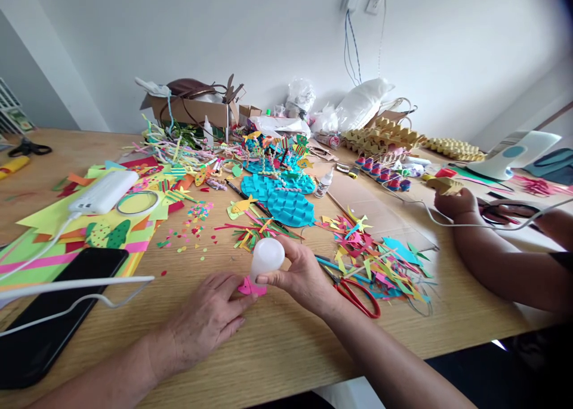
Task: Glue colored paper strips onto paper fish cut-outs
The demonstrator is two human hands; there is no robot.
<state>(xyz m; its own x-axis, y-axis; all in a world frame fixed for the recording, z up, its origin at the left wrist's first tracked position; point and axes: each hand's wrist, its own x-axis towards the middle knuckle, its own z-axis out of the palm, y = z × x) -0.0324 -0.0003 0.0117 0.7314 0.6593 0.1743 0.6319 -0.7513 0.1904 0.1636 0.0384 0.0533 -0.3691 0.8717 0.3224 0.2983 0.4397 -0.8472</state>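
Risk noted: flooding or slipping at the pink paper (257, 289).
It lies on the bench (277, 361); my right hand (307, 274) pinches the bottle (268, 255), where oversqueezing could flood it. Light contact from my left hand's (208, 313) spread grip could permit slipping.

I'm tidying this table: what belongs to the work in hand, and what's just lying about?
In hand:
pink paper cutout, at the left hand
translucent white bottle, in the right hand

Apparently lying about:
black rectangular phone
rounded white power bank
black scissors
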